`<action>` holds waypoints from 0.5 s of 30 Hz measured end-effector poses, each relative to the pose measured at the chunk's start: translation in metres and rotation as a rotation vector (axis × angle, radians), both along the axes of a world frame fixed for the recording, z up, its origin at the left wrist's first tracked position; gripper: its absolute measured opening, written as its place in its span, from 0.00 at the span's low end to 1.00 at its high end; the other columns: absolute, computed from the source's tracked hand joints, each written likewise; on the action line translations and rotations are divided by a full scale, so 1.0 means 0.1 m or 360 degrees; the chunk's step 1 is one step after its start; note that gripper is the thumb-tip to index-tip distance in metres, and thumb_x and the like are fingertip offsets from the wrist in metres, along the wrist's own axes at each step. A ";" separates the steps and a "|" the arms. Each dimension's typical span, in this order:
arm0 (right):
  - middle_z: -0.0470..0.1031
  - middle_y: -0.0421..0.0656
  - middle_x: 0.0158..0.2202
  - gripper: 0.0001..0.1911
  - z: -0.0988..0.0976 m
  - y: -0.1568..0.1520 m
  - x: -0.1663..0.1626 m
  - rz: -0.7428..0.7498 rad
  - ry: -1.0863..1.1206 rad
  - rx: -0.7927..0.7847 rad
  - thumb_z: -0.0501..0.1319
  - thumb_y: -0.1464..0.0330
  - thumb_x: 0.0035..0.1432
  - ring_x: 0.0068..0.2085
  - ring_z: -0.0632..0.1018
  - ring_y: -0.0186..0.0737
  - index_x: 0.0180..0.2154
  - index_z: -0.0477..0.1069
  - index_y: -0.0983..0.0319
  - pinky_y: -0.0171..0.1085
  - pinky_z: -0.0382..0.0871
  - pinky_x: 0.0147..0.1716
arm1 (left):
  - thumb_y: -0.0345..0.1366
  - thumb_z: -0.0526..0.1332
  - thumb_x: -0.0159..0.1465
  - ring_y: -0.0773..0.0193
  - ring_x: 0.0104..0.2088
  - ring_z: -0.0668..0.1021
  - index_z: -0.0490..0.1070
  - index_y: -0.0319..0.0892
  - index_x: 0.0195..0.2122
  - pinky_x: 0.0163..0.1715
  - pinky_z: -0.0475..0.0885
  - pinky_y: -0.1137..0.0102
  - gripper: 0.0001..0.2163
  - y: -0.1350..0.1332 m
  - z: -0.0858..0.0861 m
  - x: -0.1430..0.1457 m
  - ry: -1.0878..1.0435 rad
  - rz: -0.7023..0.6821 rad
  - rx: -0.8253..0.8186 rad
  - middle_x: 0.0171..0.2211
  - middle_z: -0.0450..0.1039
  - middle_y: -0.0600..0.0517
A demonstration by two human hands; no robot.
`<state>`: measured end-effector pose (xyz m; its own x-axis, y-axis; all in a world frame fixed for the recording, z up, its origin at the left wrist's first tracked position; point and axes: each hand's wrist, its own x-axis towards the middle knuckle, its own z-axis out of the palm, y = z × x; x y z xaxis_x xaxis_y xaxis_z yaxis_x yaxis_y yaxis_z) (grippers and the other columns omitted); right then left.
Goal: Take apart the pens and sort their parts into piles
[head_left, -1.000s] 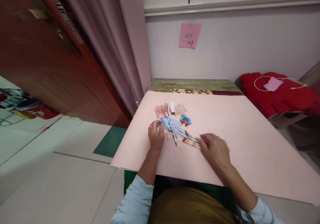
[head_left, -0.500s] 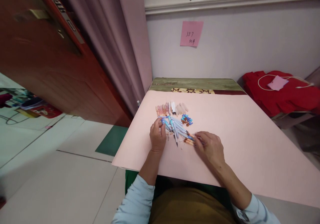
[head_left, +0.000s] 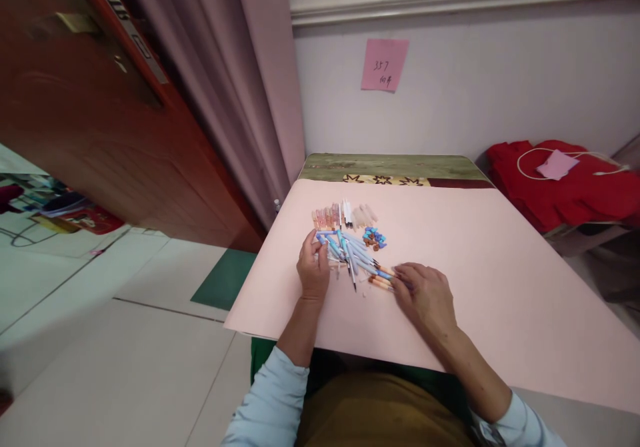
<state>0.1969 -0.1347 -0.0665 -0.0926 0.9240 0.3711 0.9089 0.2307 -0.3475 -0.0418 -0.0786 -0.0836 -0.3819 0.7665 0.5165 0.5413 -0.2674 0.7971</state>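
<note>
On the pink table cover (head_left: 500, 267) lies a loose pile of light-blue pens (head_left: 354, 254), some showing dark tips. My left hand (head_left: 313, 270) rests at the pile's left edge, fingers curved and apart near the pens' blue ends. To the right, my right hand (head_left: 427, 297) has its fingers closed over the ends of several orange and blue pens (head_left: 382, 278); its fingers partly hide them. Behind the pile are a row of pinkish pen-like barrels (head_left: 327, 216), white sticks with dark tips (head_left: 347, 214) and pale translucent tubes (head_left: 365, 216). Small blue and brown caps (head_left: 374, 238) are heaped beside it.
A wall with a pink note (head_left: 385, 65) stands behind the table. Red cloth (head_left: 575, 194) with a white cable (head_left: 525, 160) lies at the right. A mauve curtain (head_left: 250, 87) and a brown door (head_left: 125, 154) are at the left.
My left hand has drawn slightly left, away from the pile. My right hand has shifted a little to the right, still at the orange and blue pens. The pile looks much the same.
</note>
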 end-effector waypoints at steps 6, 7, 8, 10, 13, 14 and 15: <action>0.78 0.46 0.44 0.14 0.02 -0.09 0.07 -0.0025 -0.0114 -0.0084 0.54 0.62 0.64 0.45 0.76 0.44 0.44 0.76 0.59 0.44 0.57 0.49 | 0.39 0.58 0.64 0.61 0.41 0.80 0.62 0.40 0.59 0.43 0.72 0.68 0.22 -0.02 0.04 0.01 -0.0121 -0.0013 0.0023 0.38 0.79 0.47; 0.78 0.46 0.44 0.15 0.03 -0.10 0.07 -0.0032 -0.0135 -0.0093 0.54 0.62 0.65 0.44 0.76 0.44 0.44 0.76 0.59 0.44 0.57 0.49 | 0.38 0.58 0.64 0.62 0.41 0.80 0.63 0.41 0.58 0.43 0.72 0.67 0.21 -0.01 0.03 0.00 -0.0135 0.0011 0.0023 0.38 0.79 0.48; 0.78 0.46 0.43 0.15 0.03 -0.11 0.08 -0.0050 -0.0157 -0.0099 0.53 0.62 0.65 0.44 0.76 0.44 0.44 0.76 0.59 0.44 0.57 0.48 | 0.38 0.58 0.64 0.61 0.40 0.80 0.65 0.41 0.55 0.43 0.72 0.67 0.19 -0.01 0.02 -0.02 -0.0126 0.0045 0.0010 0.38 0.79 0.48; 0.79 0.46 0.42 0.15 0.03 -0.11 0.11 -0.0101 -0.0203 -0.0113 0.52 0.63 0.66 0.43 0.76 0.43 0.45 0.75 0.58 0.44 0.57 0.47 | 0.39 0.59 0.63 0.60 0.37 0.79 0.70 0.42 0.48 0.42 0.71 0.65 0.13 0.02 -0.01 -0.06 -0.0033 0.0128 -0.0053 0.34 0.79 0.49; 0.79 0.45 0.41 0.15 0.03 -0.10 0.16 -0.0140 -0.0239 -0.0146 0.52 0.64 0.66 0.41 0.76 0.43 0.42 0.77 0.57 0.44 0.57 0.46 | 0.39 0.60 0.61 0.58 0.33 0.77 0.73 0.44 0.39 0.43 0.68 0.60 0.08 0.04 -0.04 -0.08 0.0220 0.0207 -0.0163 0.28 0.77 0.52; 0.79 0.45 0.40 0.15 0.03 -0.09 0.17 -0.0136 -0.0236 -0.0161 0.52 0.64 0.66 0.41 0.76 0.43 0.40 0.77 0.57 0.44 0.57 0.46 | 0.39 0.60 0.60 0.58 0.32 0.77 0.74 0.44 0.38 0.44 0.67 0.59 0.07 0.05 -0.04 -0.08 0.0293 0.0216 -0.0180 0.27 0.77 0.52; 0.79 0.44 0.39 0.14 0.03 -0.08 0.17 -0.0132 -0.0224 -0.0173 0.52 0.64 0.65 0.41 0.76 0.42 0.39 0.77 0.57 0.44 0.57 0.46 | 0.39 0.61 0.60 0.57 0.33 0.77 0.74 0.45 0.37 0.44 0.66 0.59 0.07 0.05 -0.04 -0.07 0.0351 0.0222 -0.0187 0.26 0.76 0.52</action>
